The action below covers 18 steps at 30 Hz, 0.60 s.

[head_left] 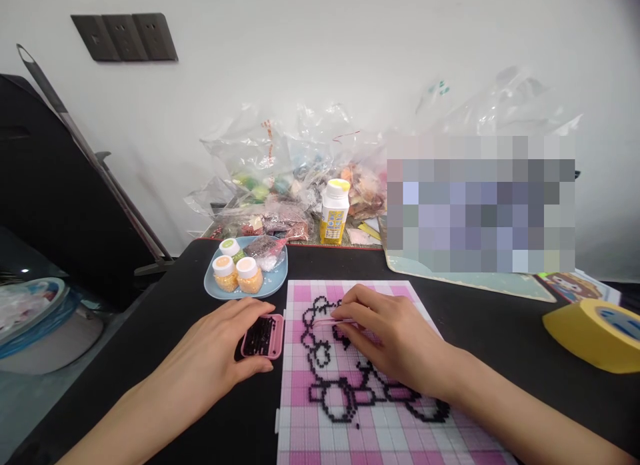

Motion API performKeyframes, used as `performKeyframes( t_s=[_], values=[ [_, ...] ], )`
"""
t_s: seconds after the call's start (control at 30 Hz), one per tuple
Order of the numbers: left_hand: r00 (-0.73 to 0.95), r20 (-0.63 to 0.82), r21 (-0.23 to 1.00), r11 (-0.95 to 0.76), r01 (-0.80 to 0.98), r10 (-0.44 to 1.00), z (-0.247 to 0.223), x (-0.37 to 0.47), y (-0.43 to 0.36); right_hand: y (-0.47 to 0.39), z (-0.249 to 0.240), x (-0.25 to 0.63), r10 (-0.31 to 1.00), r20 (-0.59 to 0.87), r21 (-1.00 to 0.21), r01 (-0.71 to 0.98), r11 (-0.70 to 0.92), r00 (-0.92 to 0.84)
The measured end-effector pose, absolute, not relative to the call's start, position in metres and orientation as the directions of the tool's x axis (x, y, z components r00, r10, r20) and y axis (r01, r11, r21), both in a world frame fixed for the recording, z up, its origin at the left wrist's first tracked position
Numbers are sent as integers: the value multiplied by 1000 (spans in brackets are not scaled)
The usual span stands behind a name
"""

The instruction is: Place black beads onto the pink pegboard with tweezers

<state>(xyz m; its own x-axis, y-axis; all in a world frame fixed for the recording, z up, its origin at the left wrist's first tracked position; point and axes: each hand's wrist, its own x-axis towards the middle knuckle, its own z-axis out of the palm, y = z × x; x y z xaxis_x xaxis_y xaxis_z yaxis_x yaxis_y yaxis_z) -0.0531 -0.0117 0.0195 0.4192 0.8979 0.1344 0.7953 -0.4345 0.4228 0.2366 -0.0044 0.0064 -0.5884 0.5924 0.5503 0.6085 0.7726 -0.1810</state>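
Note:
My left hand (pixel 225 342) curls around a small pink bead tray (pixel 278 337), thumb on the near side and fingers on the far side. Black tube beads (pixel 259 335) lie in rows inside it. My right hand (pixel 387 332) pinches pink tweezers (pixel 327 322), whose tips point left over the pegboard. That pink-and-white checked pegboard (pixel 300 445) lies flat on the black table and carries an outline of black beads (pixel 336 422). Part of the outline is hidden under my right hand. A loose black bead (pixel 357 426) sits below the outline.
A blue plate (pixel 215 290) left of the board holds several bead jars (pixel 247 278) and a small bag. A white-and-yellow bottle (pixel 335 215) stands behind, before plastic bags (pixel 280 158). Yellow tape (pixel 583 335) is at right. A bin (pixel 45 345) stands at left.

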Motion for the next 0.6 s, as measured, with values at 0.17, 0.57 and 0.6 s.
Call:
performKeyframes(
  t_s=[0.17,0.57,0.6],
  values=[
    [427,150,428,-448,785,892,24,-52,-12,-4,7,237,593,545,-193,600,776,-592],
    [369,252,632,-441,637,894,49,-29,-11,0,9,242,594,624,-230,607,760,-508],
    [363,244,654,-429,623,899,52,-26,-8,0,9,243,595,617,-228,607,761,-515]
  ],
)
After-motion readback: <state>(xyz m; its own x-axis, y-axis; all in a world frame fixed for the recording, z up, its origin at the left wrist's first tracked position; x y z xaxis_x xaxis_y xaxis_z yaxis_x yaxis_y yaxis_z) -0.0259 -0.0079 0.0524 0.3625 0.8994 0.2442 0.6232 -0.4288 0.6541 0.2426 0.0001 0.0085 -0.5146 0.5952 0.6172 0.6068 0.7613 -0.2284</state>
